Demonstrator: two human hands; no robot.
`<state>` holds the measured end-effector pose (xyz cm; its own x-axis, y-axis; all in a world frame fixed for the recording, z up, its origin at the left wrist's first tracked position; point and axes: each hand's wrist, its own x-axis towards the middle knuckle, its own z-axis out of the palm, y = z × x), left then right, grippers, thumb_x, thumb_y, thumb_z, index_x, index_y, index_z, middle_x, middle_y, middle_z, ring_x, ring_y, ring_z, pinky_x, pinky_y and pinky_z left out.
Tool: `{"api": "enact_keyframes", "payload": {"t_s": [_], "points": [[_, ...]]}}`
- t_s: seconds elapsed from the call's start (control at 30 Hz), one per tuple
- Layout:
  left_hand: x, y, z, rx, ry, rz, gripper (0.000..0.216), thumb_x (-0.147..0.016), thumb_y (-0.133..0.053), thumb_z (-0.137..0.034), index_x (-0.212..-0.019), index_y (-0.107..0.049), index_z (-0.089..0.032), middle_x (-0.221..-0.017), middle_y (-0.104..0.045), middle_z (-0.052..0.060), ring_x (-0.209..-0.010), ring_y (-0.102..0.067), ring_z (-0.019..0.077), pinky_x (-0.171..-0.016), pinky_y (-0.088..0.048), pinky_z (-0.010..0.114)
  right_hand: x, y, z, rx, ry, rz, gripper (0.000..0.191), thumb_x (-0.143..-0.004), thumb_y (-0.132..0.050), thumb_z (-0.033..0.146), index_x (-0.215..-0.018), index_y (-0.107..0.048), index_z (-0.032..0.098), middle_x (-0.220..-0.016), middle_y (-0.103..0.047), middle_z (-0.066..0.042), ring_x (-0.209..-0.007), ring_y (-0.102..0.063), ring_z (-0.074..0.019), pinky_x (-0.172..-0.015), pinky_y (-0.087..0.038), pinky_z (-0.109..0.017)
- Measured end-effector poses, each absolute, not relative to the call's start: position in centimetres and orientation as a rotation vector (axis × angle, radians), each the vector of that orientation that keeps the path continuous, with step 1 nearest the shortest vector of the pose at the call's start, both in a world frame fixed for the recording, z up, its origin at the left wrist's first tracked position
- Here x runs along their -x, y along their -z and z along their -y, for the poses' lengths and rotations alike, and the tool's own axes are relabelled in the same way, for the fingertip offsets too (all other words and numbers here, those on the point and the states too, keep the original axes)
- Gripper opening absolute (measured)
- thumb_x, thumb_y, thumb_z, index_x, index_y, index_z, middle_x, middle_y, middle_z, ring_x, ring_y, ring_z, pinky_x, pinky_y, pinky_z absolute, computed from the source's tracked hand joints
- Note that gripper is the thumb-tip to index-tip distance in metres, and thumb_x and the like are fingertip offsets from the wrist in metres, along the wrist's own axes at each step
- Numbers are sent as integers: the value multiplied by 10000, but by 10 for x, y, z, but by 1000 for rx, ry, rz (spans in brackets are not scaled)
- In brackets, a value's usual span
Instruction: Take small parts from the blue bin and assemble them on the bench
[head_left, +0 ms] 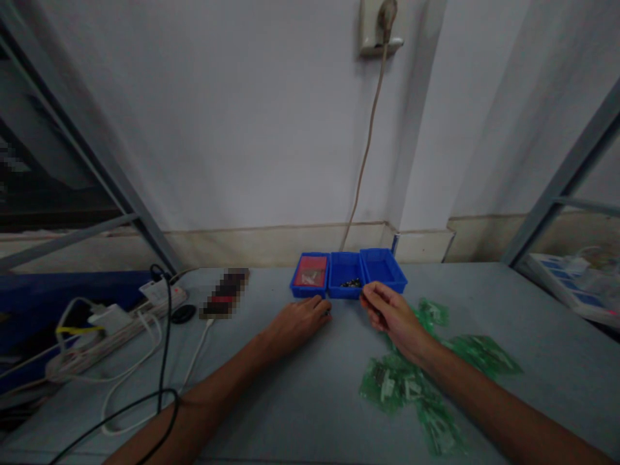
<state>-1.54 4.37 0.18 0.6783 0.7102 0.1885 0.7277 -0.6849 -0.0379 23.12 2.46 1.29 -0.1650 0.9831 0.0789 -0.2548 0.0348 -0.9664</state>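
My left hand (303,321) rests on the table just in front of the left blue bin (293,289). Its fingers are curled together, and a tiny dark spot shows by the fingertips, too small to name. In front of the middle and right bins is my right hand (390,314), its thumb and fingers pinched at the edge of the middle blue bin (338,292). Whatever sits in that pinch cannot be made out. Small dark and shiny metal pieces (351,283) lie in the middle bin. The left bin holds a red sheet and a small clear bag (310,277).
Right blue bin (382,261) shows only its blue inside. Several green plastic bags (387,382) of small parts lie around and under my right forearm. At left are a phone-like pixelated object (225,294), a power strip (116,332) and looping cables (167,361). A wall stands behind.
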Motion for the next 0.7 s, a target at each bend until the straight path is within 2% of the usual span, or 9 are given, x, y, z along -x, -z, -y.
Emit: {"api": "enact_keyframes", "payload": {"t_s": [0.1, 0.27, 0.43, 0.53, 0.7], "points": [[15, -1, -44, 2788, 263, 1152, 140, -1096, -492, -290, -1170, -565, -196, -1088, -626, 46, -958, -653, 187, -800, -535, 279, -232, -14, -26, 897, -1324, 1208, 347, -841, -781, 522, -894, -636, 212, -791, -637, 10, -530, -476, -89, -404, -350, -186], [15, -4, -42, 2792, 247, 1105, 180, -1104, -454, -258, -1252, -548, -216, -1133, -594, 57, -995, -623, 192, -810, -532, 280, -234, -13, -28, 931, -1234, 1257, 320, -801, -828, 468, -907, -653, 222, -668, -555, 49, -500, -457, -96, -400, -371, -196], [15, -6, -41, 2809, 268, 1064, 181, -1099, -455, -231, -1251, -549, -202, -1144, -583, 62, -1023, -605, 201, -833, -532, 294, -235, -11, -29, 920, -1267, 1235, 334, -781, -847, 454, -948, -674, 222, -819, -646, 8, -548, -487, -96, -409, -386, -194], [15, -3, -43, 2800, 279, 1043, 160, -1104, -446, -237, -1182, -575, -185, -1108, -591, 60, -1000, -605, 197, -842, -523, 296, -234, -12, -27, 918, -1327, 1226, 346, -804, -821, 491, -960, -682, 215, -862, -685, -11, -527, -467, -85, -402, -362, -191], [15, 1, -45, 2764, 290, 1058, 161, -1107, -453, -255, -1123, -594, -178, -1075, -609, 54, -981, -615, 193, -845, -515, 298, -233, -14, -24, 916, -1419, 1128, 421, -807, -797, 584, -829, -649, 190, -754, -624, 8, -478, -389, -62, -372, -262, -182]]}}
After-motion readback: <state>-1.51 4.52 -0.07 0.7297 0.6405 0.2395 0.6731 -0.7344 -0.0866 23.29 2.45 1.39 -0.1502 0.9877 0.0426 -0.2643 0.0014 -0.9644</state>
